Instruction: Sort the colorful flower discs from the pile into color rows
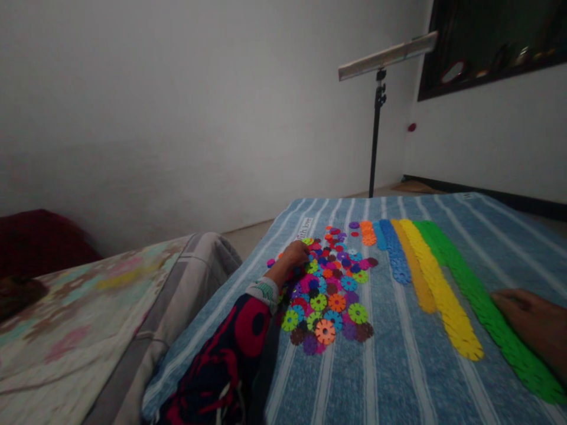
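Observation:
My left hand (pixel 296 255) reaches into the upper left part of a loose pile of notched plastic discs (pixel 325 289) in mixed colours. Its fingers are bent down and pressed together; what they hold, if anything, is hidden. At the right edge my right hand (pixel 529 321) lies beside the long green row of overlapping discs (pixel 496 319), fingers loosely stretched, with nothing visible in them. Left of the green row run a yellow row (pixel 447 295), a shorter amber row (pixel 420 289), a blue row (pixel 396 254) and a short orange row (pixel 367 233).
The discs lie on a blue striped cloth (pixel 390 366). A bed-like surface with a floral cover (pixel 88 330) stands at the left. Behind the far edge is a black stand (pixel 375 141) bearing a flat panel (pixel 385 58), near the white wall (pixel 199 118).

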{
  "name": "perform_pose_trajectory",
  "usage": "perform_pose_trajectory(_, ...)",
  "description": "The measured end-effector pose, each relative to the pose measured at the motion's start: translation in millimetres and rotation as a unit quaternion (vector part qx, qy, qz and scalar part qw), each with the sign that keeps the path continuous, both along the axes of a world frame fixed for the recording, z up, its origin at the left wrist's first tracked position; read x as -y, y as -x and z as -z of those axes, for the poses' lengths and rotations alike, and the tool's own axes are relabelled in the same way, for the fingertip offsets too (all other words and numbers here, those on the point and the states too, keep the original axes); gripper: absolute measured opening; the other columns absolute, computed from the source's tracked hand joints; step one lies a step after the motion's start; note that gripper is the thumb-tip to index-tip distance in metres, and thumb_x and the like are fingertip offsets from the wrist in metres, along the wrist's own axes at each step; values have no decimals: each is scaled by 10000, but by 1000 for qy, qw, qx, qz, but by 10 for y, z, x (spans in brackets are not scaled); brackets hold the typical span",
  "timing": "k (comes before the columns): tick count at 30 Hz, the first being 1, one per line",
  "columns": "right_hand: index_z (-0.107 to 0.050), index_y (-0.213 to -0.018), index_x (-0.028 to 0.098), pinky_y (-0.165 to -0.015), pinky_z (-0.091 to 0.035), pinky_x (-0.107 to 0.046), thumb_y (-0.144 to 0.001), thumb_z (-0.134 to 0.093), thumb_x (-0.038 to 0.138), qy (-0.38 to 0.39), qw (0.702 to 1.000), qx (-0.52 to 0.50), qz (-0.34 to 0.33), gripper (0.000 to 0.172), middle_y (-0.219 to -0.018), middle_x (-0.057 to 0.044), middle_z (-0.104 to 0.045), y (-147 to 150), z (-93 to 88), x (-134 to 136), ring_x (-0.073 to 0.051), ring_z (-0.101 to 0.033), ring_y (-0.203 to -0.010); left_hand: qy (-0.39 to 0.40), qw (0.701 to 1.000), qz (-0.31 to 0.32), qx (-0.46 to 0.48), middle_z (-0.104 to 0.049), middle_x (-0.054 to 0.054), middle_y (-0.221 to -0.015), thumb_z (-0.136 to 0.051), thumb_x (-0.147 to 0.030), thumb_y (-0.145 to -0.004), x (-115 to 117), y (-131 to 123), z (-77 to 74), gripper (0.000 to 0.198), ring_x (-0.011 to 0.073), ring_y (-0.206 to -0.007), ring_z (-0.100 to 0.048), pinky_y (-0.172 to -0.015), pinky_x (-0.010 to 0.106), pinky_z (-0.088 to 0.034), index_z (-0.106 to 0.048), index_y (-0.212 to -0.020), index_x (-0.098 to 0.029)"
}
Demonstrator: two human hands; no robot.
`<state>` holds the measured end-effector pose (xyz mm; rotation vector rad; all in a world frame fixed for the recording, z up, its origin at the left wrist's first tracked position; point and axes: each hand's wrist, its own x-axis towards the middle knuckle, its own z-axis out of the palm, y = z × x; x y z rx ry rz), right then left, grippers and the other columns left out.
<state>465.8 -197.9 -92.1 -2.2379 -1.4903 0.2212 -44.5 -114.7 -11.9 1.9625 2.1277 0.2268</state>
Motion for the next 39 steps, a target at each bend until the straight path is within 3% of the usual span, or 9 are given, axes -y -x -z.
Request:
perform_pose_trajectory(7,-697,-863,361,-707,-548,-454,-677,-355,680,34,997,-69,10,504,-997,-57,-742,53,-47,29,-362,-687,-909,13,1000,-4,21,-629,14,-587,-666,-77,-564,-17,22,-25,129,154,-630,-563,-614,243,-427,-727,-665,-129)
perform_pose_trajectory(16,-718,-881,351,-688,-541,-449,-691,-363,674,13,998,-58,8,517,-920,-73,-743,45,-3,16,-357,-685,-818,29,999,-22,40,-537,-39,-532,-672,-63,-551,-61,18,-20,109,123,-571,-522,-580,240,-439,-674,-634,-134)
perform_pose_trajectory(27,-724,-900,333,-697,-530,-450,-714,-362,670,14,998,-61,2,529,-958,-87,-743,46,44,-4,-359,-682,-830,37,997,-33,60,-556,-46,-540,-667,-62,-550,-70,-28,-22,122,125,-607,-547,-606,224,-446,-666,-633,-151)
perform_pose_trajectory(39,-686,-1059,300,-733,-516,-423,-743,-306,676,66,996,-64,2,620,-1105,-92,-716,92,-51,17,-349,-669,-930,49,987,-32,150,-456,-76,-454,-661,-53,-501,-35,-13,-9,141,86,-492,-421,-501,215,-340,-564,-541,-147)
